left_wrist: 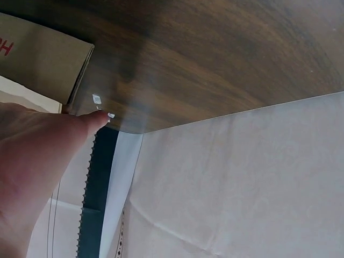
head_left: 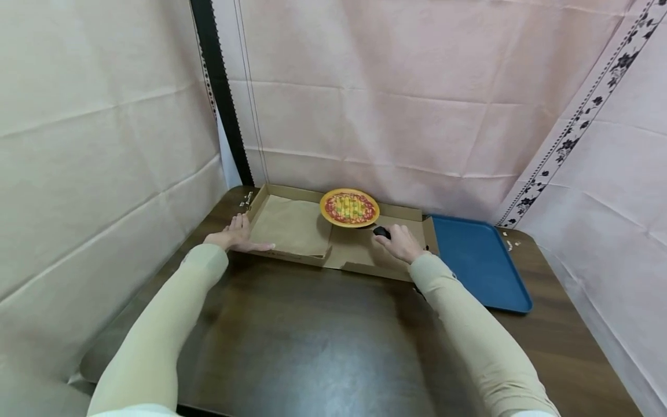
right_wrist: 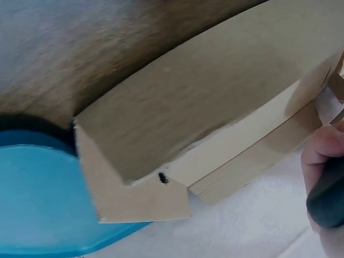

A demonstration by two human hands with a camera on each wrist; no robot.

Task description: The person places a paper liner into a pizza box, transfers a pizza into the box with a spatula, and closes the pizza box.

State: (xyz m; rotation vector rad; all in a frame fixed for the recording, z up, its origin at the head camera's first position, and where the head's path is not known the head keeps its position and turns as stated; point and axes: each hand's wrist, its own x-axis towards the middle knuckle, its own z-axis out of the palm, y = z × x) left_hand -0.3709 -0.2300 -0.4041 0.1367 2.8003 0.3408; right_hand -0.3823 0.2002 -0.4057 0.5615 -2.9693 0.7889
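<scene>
My right hand (head_left: pixel 402 246) grips the black handle (head_left: pixel 382 232) of a tool whose thin blade runs under a pizza (head_left: pixel 349 207). The pizza has an orange crust with red, yellow and green topping, and overlaps the back wall of a cardboard box (head_left: pixel 359 256). In the right wrist view the rounded handle end (right_wrist: pixel 327 201) pokes out of the fist; the pizza is mostly outside that view. With fingers spread, my left hand (head_left: pixel 237 234) rests at the box's left end, thumb along the front edge. A flat brown sheet (head_left: pixel 292 226) covers the box's left half.
A blue tray (head_left: pixel 482 263) lies to the right of the box, partly under its end flap (right_wrist: pixel 142 199). Small white scraps (left_wrist: pixel 97 99) lie by the table's back left corner. Cloth hangs (head_left: pixel 396 116) close behind the wooden table (head_left: pixel 312 336).
</scene>
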